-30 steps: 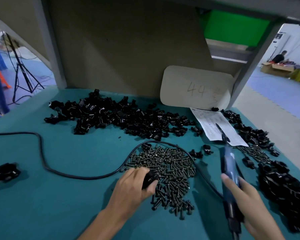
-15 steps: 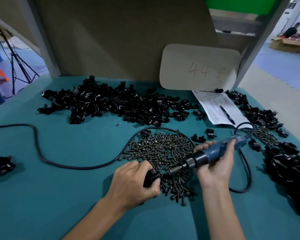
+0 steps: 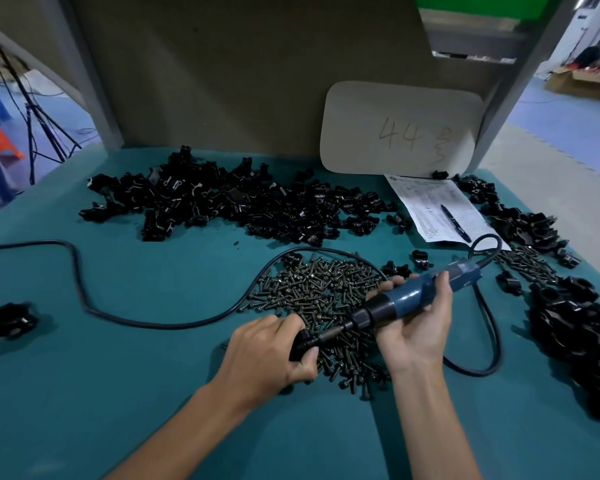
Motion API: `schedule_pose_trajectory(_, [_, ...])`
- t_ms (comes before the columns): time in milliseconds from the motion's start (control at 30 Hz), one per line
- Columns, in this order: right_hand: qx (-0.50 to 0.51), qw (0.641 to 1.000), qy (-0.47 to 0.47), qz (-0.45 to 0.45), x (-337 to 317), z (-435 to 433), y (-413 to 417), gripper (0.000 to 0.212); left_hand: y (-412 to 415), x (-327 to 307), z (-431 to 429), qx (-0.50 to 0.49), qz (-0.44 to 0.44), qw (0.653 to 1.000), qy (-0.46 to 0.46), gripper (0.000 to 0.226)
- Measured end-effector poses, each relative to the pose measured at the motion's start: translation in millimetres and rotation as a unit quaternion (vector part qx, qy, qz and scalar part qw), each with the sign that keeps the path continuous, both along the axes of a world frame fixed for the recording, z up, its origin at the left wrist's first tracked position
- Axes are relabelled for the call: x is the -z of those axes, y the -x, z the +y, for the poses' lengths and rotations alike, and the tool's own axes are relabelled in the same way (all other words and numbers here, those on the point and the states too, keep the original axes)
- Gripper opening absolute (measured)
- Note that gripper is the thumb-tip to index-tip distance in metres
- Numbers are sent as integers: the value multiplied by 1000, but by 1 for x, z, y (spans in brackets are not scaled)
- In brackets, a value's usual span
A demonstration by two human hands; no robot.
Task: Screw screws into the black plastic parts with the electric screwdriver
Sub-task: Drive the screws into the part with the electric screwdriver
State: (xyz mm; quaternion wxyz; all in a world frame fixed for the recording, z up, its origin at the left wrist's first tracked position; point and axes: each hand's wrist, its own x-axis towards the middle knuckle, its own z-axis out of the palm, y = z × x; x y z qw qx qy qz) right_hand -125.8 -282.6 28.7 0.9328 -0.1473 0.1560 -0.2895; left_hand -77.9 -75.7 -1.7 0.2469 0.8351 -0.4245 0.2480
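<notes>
Gripping black part (image 3: 300,344) in left hand (image 3: 269,355) over screw pile (image 3: 321,299), bench (image 3: 118,393) centre; right hand (image 3: 414,327) wraps screwdriver (image 3: 406,297), bit meeting part from 2 o'clock.

A teal counter (image 3: 84,393) meets a tan back panel (image 3: 239,71) at frame top, with blue floor (image 3: 568,133) at upper right.
</notes>
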Motion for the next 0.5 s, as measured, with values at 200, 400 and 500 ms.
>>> schedule_pose_trajectory(200, [0,1000,-1,16,1,-1,1,32,-1,-1,0,-9,9,1000,-14,27])
schedule_pose_trajectory(400, [-7,1000,-1,28,2,-1,3,35,0,-3,-1,-14,6,999,-32,32])
schedule_pose_trajectory(500, [-6,1000,4,29,1,0,3,34,1,-3,0,-10,10,999,-30,36])
